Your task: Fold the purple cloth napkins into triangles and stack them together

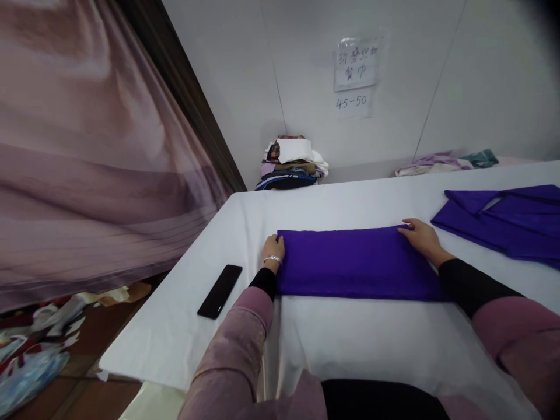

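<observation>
A purple cloth (350,262), folded into a long rectangle, lies flat on the white-covered table (350,344) in front of me. My left hand (273,249) pinches its far left corner; a bracelet circles that wrist. At the far right corner, my right hand (420,234) grips the edge between thumb and fingers. The near right corner runs under my right forearm and is partly hidden. Farther right, a second purple cloth (507,224) lies loosely bunched, apart from my right hand.
A black phone (220,291) rests on the table left of my left arm. Beyond the far edge stands a stack of folded fabrics (293,166) against the wall, with more cloths (441,162) to the right. A pink curtain (96,151) hangs at the left, above plastic bags (32,373).
</observation>
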The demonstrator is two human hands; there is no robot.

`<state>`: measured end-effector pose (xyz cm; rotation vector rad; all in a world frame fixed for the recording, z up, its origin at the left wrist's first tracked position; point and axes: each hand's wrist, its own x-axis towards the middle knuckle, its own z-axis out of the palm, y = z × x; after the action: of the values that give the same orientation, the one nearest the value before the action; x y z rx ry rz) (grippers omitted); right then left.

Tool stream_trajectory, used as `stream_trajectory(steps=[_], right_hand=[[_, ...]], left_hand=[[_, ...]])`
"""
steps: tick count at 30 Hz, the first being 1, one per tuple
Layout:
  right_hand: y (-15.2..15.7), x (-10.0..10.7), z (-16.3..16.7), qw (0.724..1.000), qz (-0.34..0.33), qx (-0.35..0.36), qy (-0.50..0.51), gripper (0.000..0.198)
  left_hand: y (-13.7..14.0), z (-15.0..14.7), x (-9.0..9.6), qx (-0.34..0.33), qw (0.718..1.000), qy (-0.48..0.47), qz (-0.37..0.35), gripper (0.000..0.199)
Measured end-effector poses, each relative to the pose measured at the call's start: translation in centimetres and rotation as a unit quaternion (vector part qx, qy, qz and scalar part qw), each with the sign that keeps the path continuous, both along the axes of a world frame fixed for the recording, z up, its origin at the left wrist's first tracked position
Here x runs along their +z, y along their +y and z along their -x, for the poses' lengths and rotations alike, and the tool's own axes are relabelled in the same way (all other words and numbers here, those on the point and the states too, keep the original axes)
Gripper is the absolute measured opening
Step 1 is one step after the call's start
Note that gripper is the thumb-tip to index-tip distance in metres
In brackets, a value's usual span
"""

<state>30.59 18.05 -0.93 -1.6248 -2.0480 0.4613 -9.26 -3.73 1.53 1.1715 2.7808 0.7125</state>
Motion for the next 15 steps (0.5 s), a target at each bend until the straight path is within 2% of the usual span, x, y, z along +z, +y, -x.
stream_trajectory(steps=[8, 15], right_hand=[[0.3, 0.3, 0.9, 0.999, 0.015, -0.006, -0.052, 0.045], [0.8, 0.1, 0.6, 0.996, -0.009, 0.013, -0.085, 0.047]], left_hand=[[0.6, -0.1, -0.2, 0.011, 0.999, 0.032, 0.027, 0.023], [0.6, 0.9, -0.3, 0.004, 0.999, 0.019, 0.027, 0.024]])
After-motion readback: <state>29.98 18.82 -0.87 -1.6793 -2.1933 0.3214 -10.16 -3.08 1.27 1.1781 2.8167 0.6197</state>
